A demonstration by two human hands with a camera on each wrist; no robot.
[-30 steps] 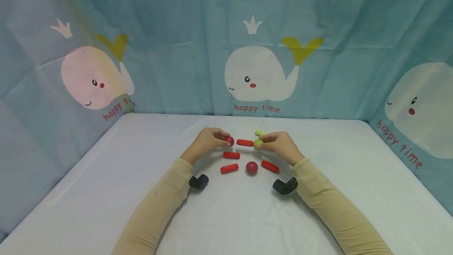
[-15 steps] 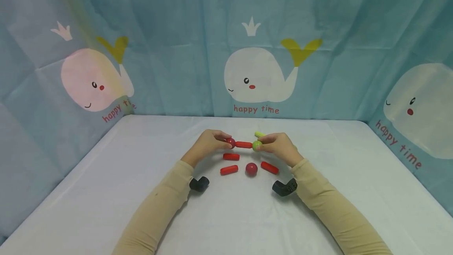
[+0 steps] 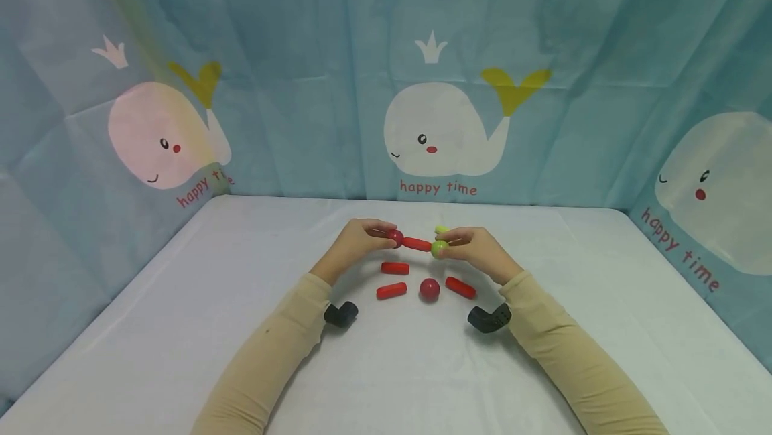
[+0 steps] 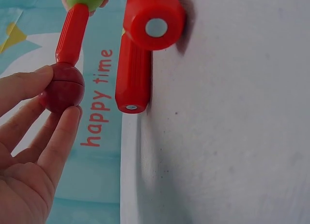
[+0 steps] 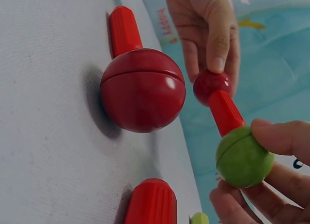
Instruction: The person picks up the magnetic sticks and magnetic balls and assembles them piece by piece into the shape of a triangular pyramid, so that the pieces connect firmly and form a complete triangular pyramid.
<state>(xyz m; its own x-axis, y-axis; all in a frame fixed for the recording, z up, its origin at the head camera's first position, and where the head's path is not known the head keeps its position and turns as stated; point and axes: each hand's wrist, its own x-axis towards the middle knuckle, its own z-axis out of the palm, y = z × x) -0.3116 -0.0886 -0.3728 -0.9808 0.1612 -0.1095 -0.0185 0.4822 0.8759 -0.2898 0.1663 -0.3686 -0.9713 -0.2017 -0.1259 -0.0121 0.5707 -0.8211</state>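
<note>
My left hand [image 3: 356, 244] pinches a dark red ball [image 4: 63, 87] between thumb and fingertips. A green ball [image 5: 244, 157] sits between the thumb and fingers of my right hand [image 3: 479, 251]. Between the two balls runs a red magnetic rod [image 3: 417, 244], its ends meeting both, so all three form one piece above the table. In the head view the rod slopes slightly down to the right. Closer to me lie a loose red ball [image 3: 429, 289] and three more red rods, one at left front [image 3: 392, 290], one behind it [image 3: 395, 268], one at right [image 3: 461, 287].
A yellow-green rod [image 3: 442, 228] lies behind my right hand, partly covered by it. Black wrist devices [image 3: 341, 315] stick out below both wrists. The white table [image 3: 386, 381] ends at a blue curtain [image 3: 301, 133] with whale prints.
My left hand has brought the red ball rightward onto the rod's free end, closing the gap. Since then, the joined piece has tilted, with its left end raised. The loose pieces stay put.
</note>
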